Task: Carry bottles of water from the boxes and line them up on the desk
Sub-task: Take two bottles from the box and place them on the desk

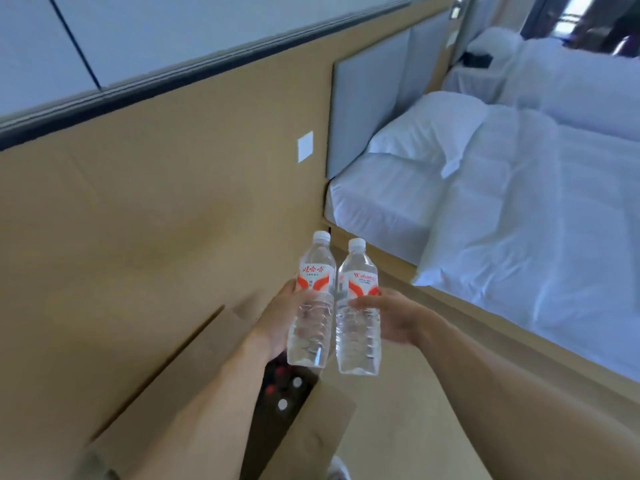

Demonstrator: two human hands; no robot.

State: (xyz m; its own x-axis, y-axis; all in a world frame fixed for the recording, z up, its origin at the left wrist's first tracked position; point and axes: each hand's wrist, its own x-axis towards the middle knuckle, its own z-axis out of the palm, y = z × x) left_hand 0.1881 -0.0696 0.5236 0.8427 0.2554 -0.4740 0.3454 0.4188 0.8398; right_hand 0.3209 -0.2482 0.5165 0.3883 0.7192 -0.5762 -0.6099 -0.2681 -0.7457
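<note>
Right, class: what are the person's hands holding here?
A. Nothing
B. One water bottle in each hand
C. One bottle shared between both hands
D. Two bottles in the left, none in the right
B: the left hand grips one water bottle and the right hand grips another bottle, side by side.

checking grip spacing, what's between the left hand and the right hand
In the head view, two water bottles stand side by side between them: the left hand holds the left bottle, the right hand holds the right bottle.
</note>
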